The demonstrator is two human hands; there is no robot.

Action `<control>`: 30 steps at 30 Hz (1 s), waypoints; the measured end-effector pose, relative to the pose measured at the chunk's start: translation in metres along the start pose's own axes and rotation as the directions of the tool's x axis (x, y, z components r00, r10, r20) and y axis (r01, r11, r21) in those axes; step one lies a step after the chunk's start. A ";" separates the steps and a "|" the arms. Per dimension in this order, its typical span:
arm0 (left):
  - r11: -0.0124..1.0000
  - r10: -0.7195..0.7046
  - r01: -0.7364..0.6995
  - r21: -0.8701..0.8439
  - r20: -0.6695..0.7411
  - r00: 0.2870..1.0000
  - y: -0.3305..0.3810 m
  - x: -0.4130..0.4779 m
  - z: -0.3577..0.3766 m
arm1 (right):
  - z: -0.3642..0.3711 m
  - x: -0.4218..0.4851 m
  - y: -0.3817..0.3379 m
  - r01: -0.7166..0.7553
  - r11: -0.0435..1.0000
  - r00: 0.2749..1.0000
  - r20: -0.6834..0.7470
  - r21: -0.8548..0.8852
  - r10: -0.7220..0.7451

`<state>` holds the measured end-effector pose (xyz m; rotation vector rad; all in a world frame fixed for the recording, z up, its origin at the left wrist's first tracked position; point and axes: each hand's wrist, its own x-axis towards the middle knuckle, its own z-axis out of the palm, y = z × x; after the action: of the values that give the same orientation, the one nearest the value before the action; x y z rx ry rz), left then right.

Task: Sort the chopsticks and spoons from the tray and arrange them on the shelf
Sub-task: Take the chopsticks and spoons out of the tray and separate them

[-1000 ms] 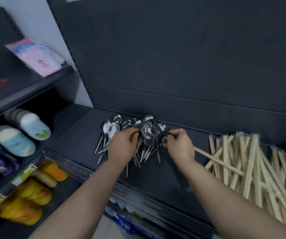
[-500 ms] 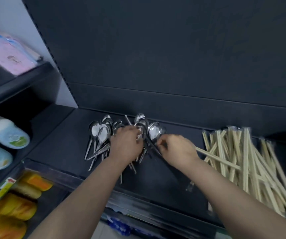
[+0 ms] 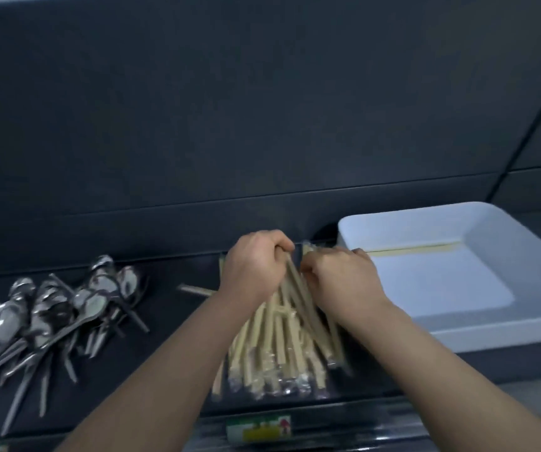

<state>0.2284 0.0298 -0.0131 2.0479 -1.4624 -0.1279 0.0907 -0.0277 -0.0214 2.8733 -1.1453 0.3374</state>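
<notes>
A heap of wrapped wooden chopsticks lies on the dark shelf in the middle. My left hand and my right hand both rest on the heap's far end, fingers curled around chopsticks. Metal spoons lie in a loose pile at the left, apart from both hands. At the right stands the white tray, with one wrapped chopstick pair lying across its floor. One stray chopstick sticks out left of my left hand.
The shelf's dark back panel rises right behind the piles. A price label strip runs along the shelf's front edge. Bare shelf shows between the spoons and the chopsticks.
Both hands left the spoon pile and moved right onto the chopstick heap, closing on chopsticks. My view swung right, bringing the white tray into sight and losing the left shelves.
</notes>
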 end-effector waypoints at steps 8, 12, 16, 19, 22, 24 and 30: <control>0.981 0.133 -0.177 0.082 0.384 0.914 0.138 0.032 0.106 | -0.014 -0.049 0.172 -0.207 0.977 0.978 0.004 0.051 0.207; 0.942 0.011 -0.281 0.185 0.817 0.576 0.171 0.036 0.155 | -0.008 -0.062 0.235 -0.286 0.956 0.957 0.076 0.058 0.282; 0.863 -0.099 -0.365 0.349 0.826 0.555 0.180 0.035 0.181 | -0.005 -0.067 0.261 -0.316 0.940 0.947 0.098 0.126 0.305; 0.820 -0.131 -0.372 0.435 0.776 0.617 0.183 0.040 0.181 | -0.004 -0.065 0.266 -0.345 0.921 0.938 0.104 0.180 0.331; 0.865 -0.165 -0.257 0.432 0.728 0.666 0.180 0.046 0.174 | -0.003 -0.062 0.268 -0.392 0.892 0.920 0.084 0.226 0.383; 0.853 -0.215 -0.265 0.449 0.766 0.606 0.179 0.045 0.172 | -0.002 -0.060 0.271 -0.419 0.871 0.907 0.066 0.257 0.416; 0.770 -0.086 -0.415 0.485 0.723 0.686 0.179 0.034 0.185 | -0.003 -0.062 0.272 -0.433 0.846 0.895 0.035 0.312 0.445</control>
<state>0.0175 -0.1145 -0.0595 2.4991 -2.4610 -0.4699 -0.1390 -0.1835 -0.0457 2.7943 -1.9032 0.6375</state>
